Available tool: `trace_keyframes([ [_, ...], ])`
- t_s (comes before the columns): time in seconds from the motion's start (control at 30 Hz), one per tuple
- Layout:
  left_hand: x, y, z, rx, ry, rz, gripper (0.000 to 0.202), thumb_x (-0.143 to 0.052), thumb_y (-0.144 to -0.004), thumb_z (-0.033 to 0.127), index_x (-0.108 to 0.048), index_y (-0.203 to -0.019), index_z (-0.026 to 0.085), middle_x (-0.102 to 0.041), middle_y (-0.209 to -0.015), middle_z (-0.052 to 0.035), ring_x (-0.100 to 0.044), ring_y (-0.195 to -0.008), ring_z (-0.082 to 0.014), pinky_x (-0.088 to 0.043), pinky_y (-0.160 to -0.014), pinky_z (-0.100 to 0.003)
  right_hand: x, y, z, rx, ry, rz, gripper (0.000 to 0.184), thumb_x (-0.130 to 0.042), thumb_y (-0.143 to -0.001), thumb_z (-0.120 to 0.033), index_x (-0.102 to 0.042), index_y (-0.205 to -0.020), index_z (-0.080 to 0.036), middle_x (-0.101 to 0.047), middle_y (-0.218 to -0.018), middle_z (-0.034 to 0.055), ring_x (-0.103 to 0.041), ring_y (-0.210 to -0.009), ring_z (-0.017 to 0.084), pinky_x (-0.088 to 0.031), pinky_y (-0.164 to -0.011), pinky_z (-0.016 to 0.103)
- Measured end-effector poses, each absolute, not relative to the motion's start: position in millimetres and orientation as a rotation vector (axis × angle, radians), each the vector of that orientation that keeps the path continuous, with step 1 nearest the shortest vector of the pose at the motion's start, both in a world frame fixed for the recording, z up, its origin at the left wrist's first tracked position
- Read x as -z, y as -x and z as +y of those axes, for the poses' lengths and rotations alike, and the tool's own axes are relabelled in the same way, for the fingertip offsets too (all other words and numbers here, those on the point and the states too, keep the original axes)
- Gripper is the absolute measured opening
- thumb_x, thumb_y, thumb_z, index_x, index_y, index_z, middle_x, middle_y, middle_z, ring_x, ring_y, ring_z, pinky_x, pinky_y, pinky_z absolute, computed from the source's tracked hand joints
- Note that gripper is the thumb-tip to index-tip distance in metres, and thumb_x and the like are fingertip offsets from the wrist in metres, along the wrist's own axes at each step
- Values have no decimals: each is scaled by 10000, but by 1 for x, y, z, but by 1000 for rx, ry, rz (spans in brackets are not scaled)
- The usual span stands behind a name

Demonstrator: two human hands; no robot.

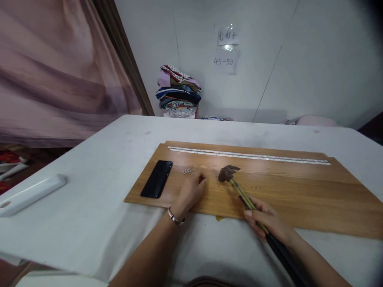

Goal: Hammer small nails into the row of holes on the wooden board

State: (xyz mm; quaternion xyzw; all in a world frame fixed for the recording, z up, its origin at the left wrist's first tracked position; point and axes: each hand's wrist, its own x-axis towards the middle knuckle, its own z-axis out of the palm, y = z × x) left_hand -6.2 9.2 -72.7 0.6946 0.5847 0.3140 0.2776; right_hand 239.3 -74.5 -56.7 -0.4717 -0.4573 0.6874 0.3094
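Observation:
My right hand point(265, 217) is wrapped round the handle of a claw hammer point(247, 201). The hammer's rusty head rests on or just over a wooden board point(299, 199). To its left, my left hand point(193, 190) lies low over the board with its fingers curled together; whatever they may hold is hidden. Just beyond those fingers is a small group of loose nails point(188, 170). A short row of small dark dots point(254, 187), too small to tell as nail heads or holes, runs along the board right of the hammer head.
A black phone point(156, 179) lies on the board's left end. Two pale measuring strips point(248, 154) run along its far side. The white table point(89, 171) carries a long white plastic object point(32, 194) at left. Folded cloth point(179, 93) is stacked behind, against the wall.

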Motion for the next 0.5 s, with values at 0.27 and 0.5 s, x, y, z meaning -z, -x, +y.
trace_keyframes([
  [0.27,76,4,10,-828,-1869,1536,89,-497,-794,190,-566,-738,183,-636,-743,-7,-580,-712,-143,-430,-655,-254,52,-242,-76,-1799,1223,-1189,601,-614,-760,-426,-458,-1253,-122,-425,-421,-110,-282,-289,49,-272,-302,159],
  [0.5,67,11,10,-816,-1877,1625,90,-506,-808,205,-586,-771,184,-643,-737,-1,-592,-704,-142,-420,-640,-241,59,-241,-74,-1819,1241,-1230,569,-593,-777,-416,-460,-1237,-108,-428,-379,-110,-278,-282,56,-257,-303,160],
])
